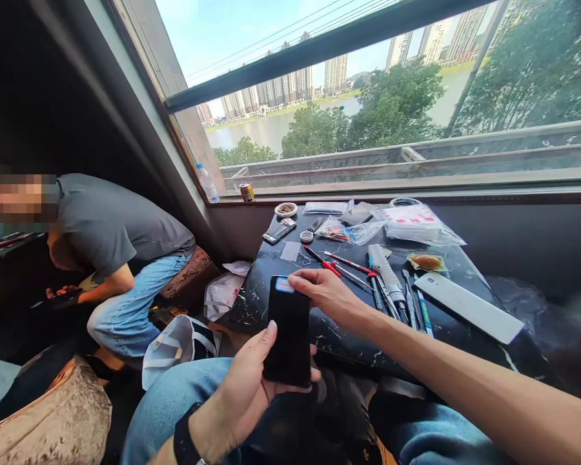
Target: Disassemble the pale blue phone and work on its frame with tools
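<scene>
Left hand (252, 371) cradles a flat black phone (287, 339) at the frame's lower centre; the right hand (330, 296), fingertips drawn narrow, meets its blue-edged label (283, 284), though whether it grips is unclear. A loosened hold could drop the smooth, rounded-corner phone beside the white-veined black table (254, 290).

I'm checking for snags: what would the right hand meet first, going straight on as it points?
The black phone, likely at its label; the right hand seems to touch it there, though exact contact is unclear.
</scene>
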### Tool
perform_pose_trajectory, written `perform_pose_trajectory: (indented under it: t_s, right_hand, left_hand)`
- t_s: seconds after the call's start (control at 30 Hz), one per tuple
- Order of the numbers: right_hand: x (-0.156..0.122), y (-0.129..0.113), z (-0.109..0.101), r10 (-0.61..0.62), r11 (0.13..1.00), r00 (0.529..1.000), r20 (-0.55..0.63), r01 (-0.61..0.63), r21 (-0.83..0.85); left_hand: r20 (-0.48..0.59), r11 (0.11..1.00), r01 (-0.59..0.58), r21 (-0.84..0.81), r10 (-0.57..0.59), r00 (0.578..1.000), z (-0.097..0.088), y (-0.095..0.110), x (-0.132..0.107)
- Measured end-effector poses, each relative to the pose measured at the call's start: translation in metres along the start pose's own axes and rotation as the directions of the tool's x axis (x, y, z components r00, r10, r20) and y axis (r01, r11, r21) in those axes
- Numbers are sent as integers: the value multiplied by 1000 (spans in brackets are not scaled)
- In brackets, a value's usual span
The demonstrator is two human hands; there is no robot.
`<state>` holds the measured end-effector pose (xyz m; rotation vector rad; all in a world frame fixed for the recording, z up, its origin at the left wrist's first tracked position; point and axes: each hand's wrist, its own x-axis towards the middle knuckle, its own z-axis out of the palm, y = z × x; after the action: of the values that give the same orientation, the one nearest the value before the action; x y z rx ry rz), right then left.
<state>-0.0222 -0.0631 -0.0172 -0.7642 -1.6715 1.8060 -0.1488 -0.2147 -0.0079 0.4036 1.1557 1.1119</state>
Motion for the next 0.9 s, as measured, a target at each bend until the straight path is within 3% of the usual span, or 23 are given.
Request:
perform_pose_trajectory:
  t_s: [0.1,0.23,0.43,0.6,0.73,0.9]
  right_hand:
    - [-10,-2,-4,20,999,1000,2,-20,47]
    - [-20,0,-11,67,995,998,7,-68,67]
    - [-25,5,-17,94,995,996,8,-94,23]
    - [-22,7,-9,85,996,995,44,-83,-42]
    - [-15,13,3,45,995,996,76,-39,-88]
    - [-8,16,12,101,985,979,179,-74,-153]
  left_hand:
    - [-79,991,-48,-124,39,996,14,-23,4]
    - [-106,982,-101,-160,84,991,20,-43,8]
    - [-88,971,-105,-214,88,992,16,-53,17]
    - [-116,878,-155,-453,115,987,9,-55,25]
    - [96,790,-5,-613,80,992,-2,-65,26]
    - [319,767,42,-640,215,923,-7,-84,26]
